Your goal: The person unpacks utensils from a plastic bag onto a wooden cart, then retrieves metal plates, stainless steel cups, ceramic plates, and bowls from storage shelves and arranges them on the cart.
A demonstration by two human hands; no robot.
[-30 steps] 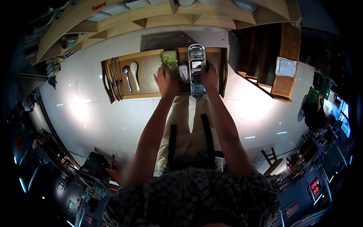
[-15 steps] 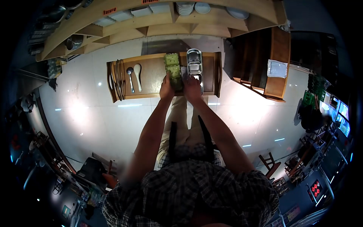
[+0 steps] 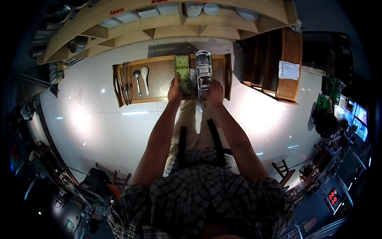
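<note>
On a wooden tray lie two long sectioned dishes side by side. The green sectioned dish has my left hand closed at its near left edge. At the lower right edge of the shiny steel sectioned dish is my right hand, fingers wrapped against its side. A small clear or greyish item sits between the two dishes; its kind is unclear. Further left on the tray are a white spoon, a dark-bowled metal spoon and several thin chopstick-like sticks.
Beyond the tray runs a wooden shelf with stacked white bowls and plates. To the right stands a wooden rack with dark compartments, a white packet on its edge. Chairs stand behind on both sides.
My right hand has shifted from between the two dishes to the right side of the steel one. My left hand stays at the green dish.
</note>
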